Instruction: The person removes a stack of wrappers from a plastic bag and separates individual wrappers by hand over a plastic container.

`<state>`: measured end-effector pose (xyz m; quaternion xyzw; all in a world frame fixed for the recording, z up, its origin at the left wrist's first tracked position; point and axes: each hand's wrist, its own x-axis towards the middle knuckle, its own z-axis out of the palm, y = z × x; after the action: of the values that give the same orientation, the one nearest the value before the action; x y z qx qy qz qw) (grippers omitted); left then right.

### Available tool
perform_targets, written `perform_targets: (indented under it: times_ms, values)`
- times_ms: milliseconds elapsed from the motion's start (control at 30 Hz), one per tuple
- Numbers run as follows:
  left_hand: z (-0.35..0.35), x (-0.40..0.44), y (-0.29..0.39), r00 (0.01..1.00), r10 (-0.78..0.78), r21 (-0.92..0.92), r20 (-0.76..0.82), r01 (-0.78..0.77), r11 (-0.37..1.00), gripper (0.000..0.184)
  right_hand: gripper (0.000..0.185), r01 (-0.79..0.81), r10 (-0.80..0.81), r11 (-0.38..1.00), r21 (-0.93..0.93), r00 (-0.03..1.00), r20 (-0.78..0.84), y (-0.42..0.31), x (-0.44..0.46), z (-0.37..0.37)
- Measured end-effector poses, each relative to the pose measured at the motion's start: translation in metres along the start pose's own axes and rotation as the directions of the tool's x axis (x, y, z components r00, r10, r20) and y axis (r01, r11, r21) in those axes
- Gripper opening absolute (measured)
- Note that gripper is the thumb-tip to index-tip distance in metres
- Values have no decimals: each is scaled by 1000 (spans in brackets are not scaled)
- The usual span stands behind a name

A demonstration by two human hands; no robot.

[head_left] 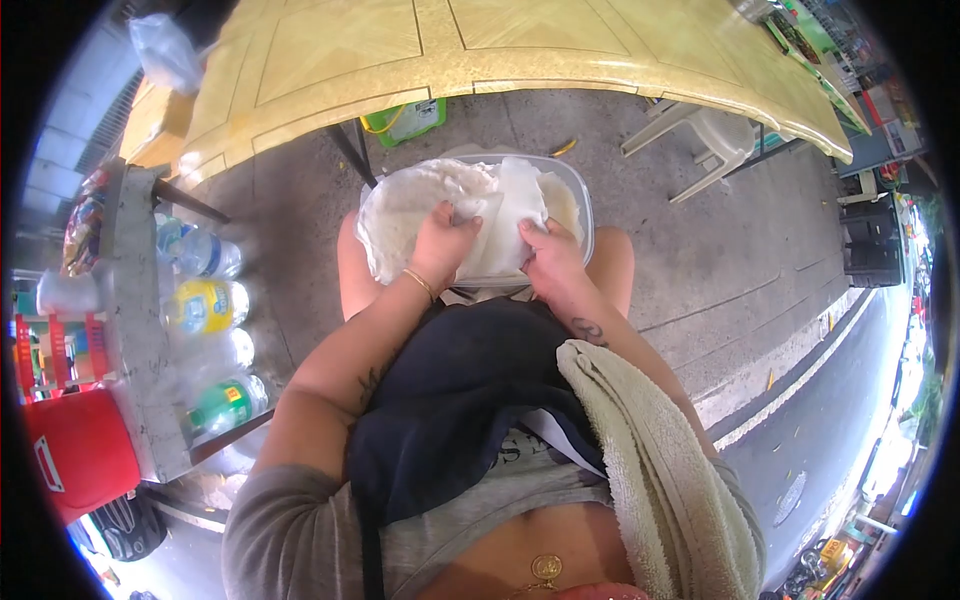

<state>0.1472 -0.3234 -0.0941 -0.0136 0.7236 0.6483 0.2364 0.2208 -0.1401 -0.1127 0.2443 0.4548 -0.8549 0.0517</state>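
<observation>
A clear plastic container rests on the lap, with a stack of thin, pale round sheets in it and over its left rim. My left hand lies on the sheets near the middle, thumb and fingers bent together on a sheet's edge. To its right, my right hand pinches the lower right edge of a whiter sheet. That sheet stands partly raised between the two hands. Other pale sheets lie at the container's right side.
A yellow-covered table spans the front. Below it are a green container and a white plastic chair. At the left, bottles stand beside a grey bench and a red cooler. A towel hangs over the right shoulder.
</observation>
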Motion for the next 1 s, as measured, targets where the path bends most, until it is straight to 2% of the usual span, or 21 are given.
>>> perform_targets:
  times_ms: [67,100,167,200,267,367,400,433,467,533,567,633,700,800,900,967,1000]
  values:
    - [2,-9,20,971,-233,-158,43,237,959,41,38,-2,6,996,-88,999,48,-1,-5,7]
    - [5,-13,26,977,-214,-11,-18,214,977,42,38,-20,25,995,-96,999,48,-3,-9,13]
    - [13,-19,34,981,-149,285,-127,180,941,42,39,-74,76,994,-75,997,24,-9,-16,23]
    - [16,-14,23,982,14,348,-186,52,936,37,39,-107,107,993,-44,994,1,-11,-18,26]
    - [23,0,-8,903,341,488,-261,-182,854,31,41,-67,66,997,-27,997,-38,1,-3,12]
    - [24,1,10,958,222,516,-182,-99,851,38,43,-72,53,995,-73,970,-239,8,5,10]
    - [25,3,11,948,268,539,-172,-137,831,33,43,-87,51,991,-97,944,-325,8,7,11]
    - [25,4,8,936,311,561,-163,-171,810,28,43,35,-150,932,-360,943,-298,25,23,-9]
    - [25,7,6,923,353,584,-154,-204,786,25,42,147,-336,791,-594,916,-219,57,52,-47]
    - [19,11,4,931,326,602,-165,-167,781,24,41,161,-459,625,-764,867,-193,48,51,-41]
    - [15,12,2,935,310,611,-171,-146,778,23,40,82,-425,668,-740,858,-289,40,50,-42]
    - [4,12,-3,913,372,620,-168,-195,760,23,38,0,-397,648,-762,853,-337,22,38,-34]
    - [-3,17,1,896,416,628,-154,-236,741,23,37,11,-436,513,-858,865,-250,2,31,-38]
    - [-12,17,4,896,428,653,-122,-252,714,24,35,206,-510,285,-936,859,34,-13,31,-48]
    - [-17,17,10,898,433,682,-79,-267,681,26,29,173,-406,416,-893,914,-12,-25,28,-53]
    - [-19,18,11,913,404,692,-53,-258,674,28,32,71,-288,360,-930,957,-38,-37,27,-56]
    - [-18,17,13,912,403,675,-77,-250,694,30,34,78,-219,526,-847,975,-47,-37,28,-61]
